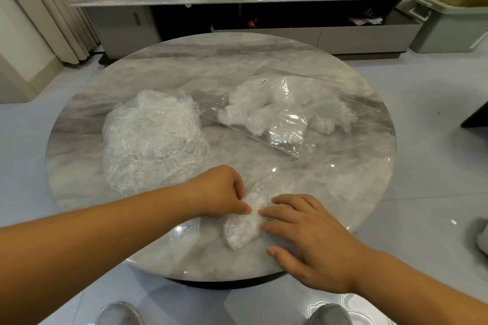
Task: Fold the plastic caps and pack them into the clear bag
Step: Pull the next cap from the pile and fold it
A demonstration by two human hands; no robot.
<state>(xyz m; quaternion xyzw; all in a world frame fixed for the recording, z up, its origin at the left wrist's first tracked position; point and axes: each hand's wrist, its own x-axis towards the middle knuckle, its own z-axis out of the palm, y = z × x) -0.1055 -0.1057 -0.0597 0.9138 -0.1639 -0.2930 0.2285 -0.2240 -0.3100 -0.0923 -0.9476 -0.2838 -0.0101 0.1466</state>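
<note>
On the left part of the round marble bench [356, 179], a big loose heap of unfolded plastic caps [153, 137], crinkled and puffed, not touched by either hand. Nearer the front edge, left hand [221, 190] with fingers curled down, pinching one edge of a single plastic cap [241, 232] against the bench. Just beside it, right hand [309, 237] with fingers straight and a little spread, pressing flat on the other side of that same cap, thumb resting on the bare bench. Cap itself between the two hands, gathered to a narrow crumpled strip, lying flat. Further back and to the right, the clear bag [295, 145], lying flat and well apart from the hands, with a white bunch of folded caps [253, 111] inside; mouth side hard to tell from here. Probably in the middle of the folding step, not yet at packing. For the next move, likely: fold the strip over once more, press out the air, then carry it across to the bag while opening the mouth with the free hand. Thin slippery film, so a firm pinch needed, otherwise a risk of springing open.
</note>
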